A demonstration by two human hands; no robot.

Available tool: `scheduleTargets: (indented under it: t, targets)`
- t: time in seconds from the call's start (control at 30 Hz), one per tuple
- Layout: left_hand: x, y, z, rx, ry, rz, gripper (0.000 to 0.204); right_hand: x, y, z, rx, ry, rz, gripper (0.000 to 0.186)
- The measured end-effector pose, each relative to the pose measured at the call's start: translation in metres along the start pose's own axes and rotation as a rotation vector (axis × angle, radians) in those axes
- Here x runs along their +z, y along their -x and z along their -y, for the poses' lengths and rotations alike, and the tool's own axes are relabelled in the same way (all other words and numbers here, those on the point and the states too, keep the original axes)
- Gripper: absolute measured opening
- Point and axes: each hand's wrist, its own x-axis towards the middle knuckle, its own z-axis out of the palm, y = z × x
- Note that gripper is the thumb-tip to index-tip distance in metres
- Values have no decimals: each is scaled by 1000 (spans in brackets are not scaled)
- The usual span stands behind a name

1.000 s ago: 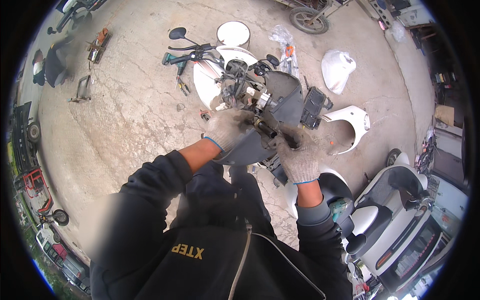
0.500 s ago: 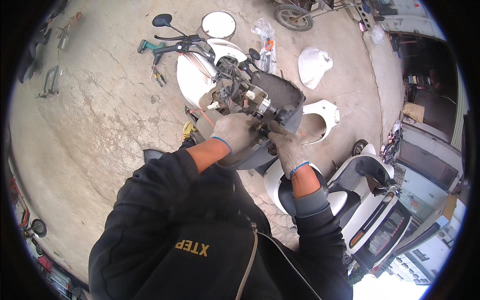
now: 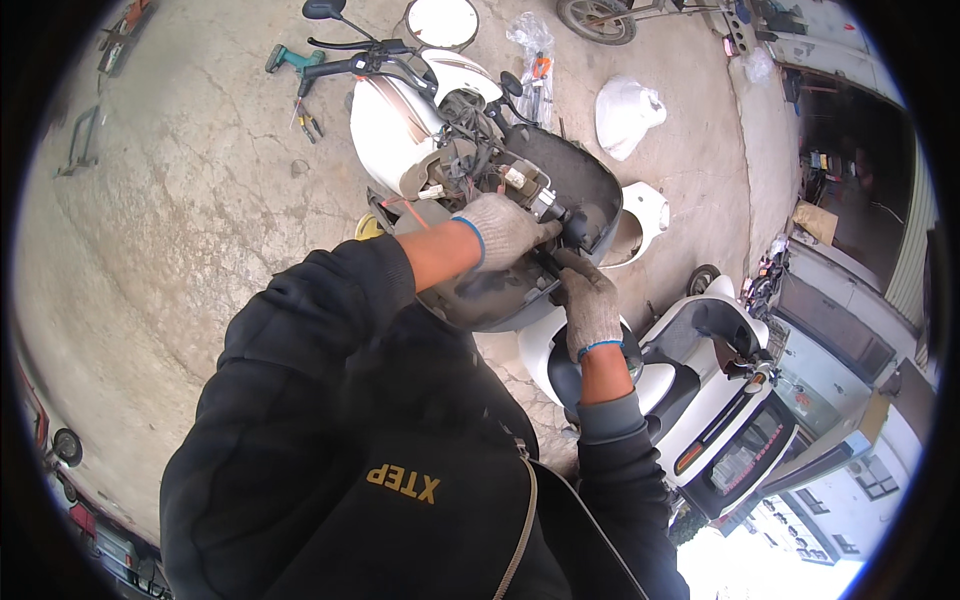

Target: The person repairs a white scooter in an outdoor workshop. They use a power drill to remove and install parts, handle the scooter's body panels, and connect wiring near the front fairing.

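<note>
Centre frame, right hand grips a dark part over the grey shell; left hand just beside, can't tell its hold!

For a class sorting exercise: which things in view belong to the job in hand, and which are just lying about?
Job in hand: partly stripped scooter; grey shell by left hand and right hand; probably drill, pliers.

Seemingly just lying about: white bundle; white-topped bucket; cardboard.

Outdoor repair yard: scooter with exposed wiring, drill and pliers left of it, loose white panel right.
</note>
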Motion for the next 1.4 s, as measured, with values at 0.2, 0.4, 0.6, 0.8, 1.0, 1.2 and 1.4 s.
scheduleTargets:
  t: [0.2,0.4,0.6,0.8,1.0,1.2,1.4]
  targets:
    - [-13,-16,2,79,-120,180,46,-19,-5,-4,9,-339,141,33]
    - [4,-12,4,35,-41,110,58,-30,-26,-8,-483,836,243,26]
    - [14,-11,4,18,-13,36,58,-20,-35,-17,95,-99,156,30]
    - [12,-4,8,18,-17,23,53,-28,-38,-21,192,-208,152,30]
    - [-2,3,6,-3,-40,44,49,-35,-40,-23,-701,992,179,17]
    - [-25,-13,-9,89,-144,149,60,-23,-35,-19,-75,162,125,14]
    - [4,-14,-9,31,-49,96,46,-32,-26,-15,-825,1040,150,12]
